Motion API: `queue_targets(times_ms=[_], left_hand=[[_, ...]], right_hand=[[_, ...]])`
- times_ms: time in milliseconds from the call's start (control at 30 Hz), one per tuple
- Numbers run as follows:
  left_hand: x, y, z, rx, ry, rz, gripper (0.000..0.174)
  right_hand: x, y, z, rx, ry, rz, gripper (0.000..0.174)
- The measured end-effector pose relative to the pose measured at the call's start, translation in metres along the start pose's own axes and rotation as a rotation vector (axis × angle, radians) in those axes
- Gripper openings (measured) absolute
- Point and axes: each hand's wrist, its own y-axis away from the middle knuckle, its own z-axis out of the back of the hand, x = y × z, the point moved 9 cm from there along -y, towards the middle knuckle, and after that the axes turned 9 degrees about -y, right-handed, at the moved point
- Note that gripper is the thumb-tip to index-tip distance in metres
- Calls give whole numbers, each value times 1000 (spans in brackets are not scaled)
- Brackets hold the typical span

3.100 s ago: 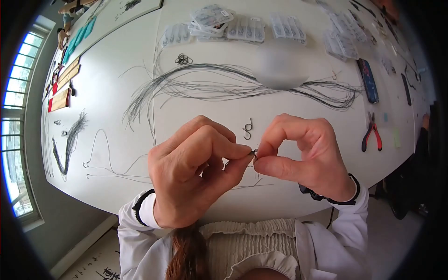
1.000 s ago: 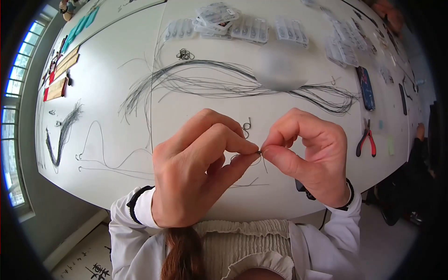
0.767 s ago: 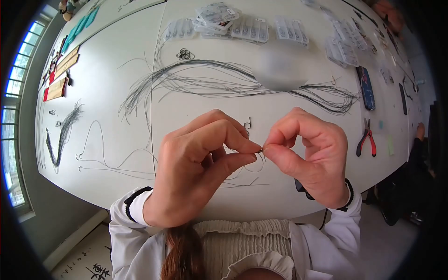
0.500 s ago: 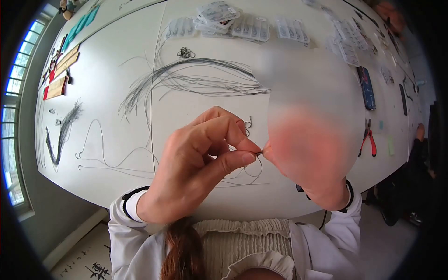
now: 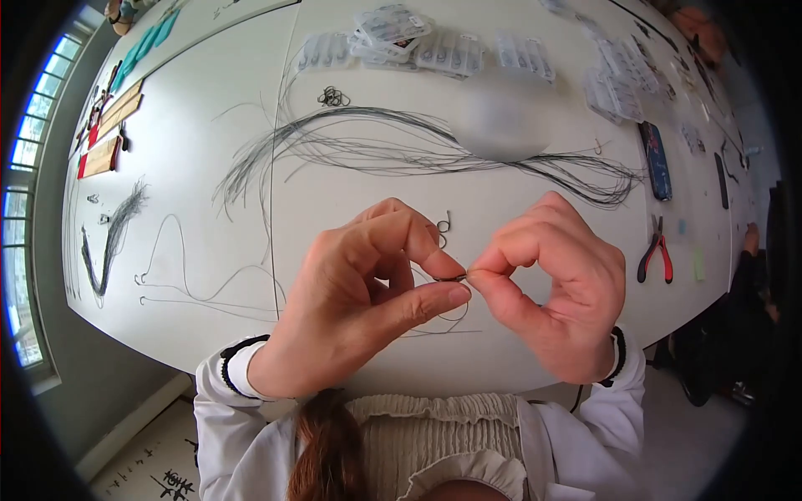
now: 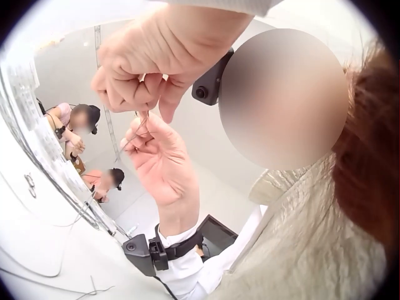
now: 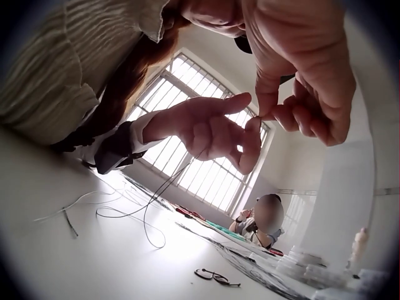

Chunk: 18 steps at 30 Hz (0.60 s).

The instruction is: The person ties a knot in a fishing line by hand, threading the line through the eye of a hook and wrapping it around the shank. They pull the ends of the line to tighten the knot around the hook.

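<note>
In the head view, my left hand pinches a small dark fish hook between thumb and index finger. My right hand pinches at the hook's right end, its thumb and index tips almost meeting the left fingertips. Much of the hook is covered by fingers. A thin line hangs from the left hand in loops toward the table in the right wrist view. Just beyond the hands, a couple of loose fish hooks lie on the white table. The left wrist view shows both hands meeting fingertip to fingertip.
A long bundle of dark line stretches across the table beyond the hands. Clear hook boxes stand behind it. Red-handled pliers and a dark blue case lie right; lines with hooks lie left.
The left hand has tilted and its thumb drawn back, so more of the hook shows. The right fingers have curled in further. The hanging line has swung into a loop under the fingertips.
</note>
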Motion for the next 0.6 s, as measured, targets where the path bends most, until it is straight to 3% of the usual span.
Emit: queue_targets(times_ms=[133,200,267,500,600], left_hand=[[-7,-1,2,-37,-148,-73,17],[-21,3,6,-109,-321,-235,16],[-20,3,8,-116,-299,-235,15],[-17,2,10,-129,-247,-159,15],[-23,3,7,-128,-323,-221,16]], right_hand=[[-2,1,0,-27,-44,29,11],[-2,1,2,-29,-62,38,10],[-11,-1,6,-43,-238,-74,8],[-13,-5,10,-7,-252,-94,8],[-9,-6,4,75,-165,-44,7]])
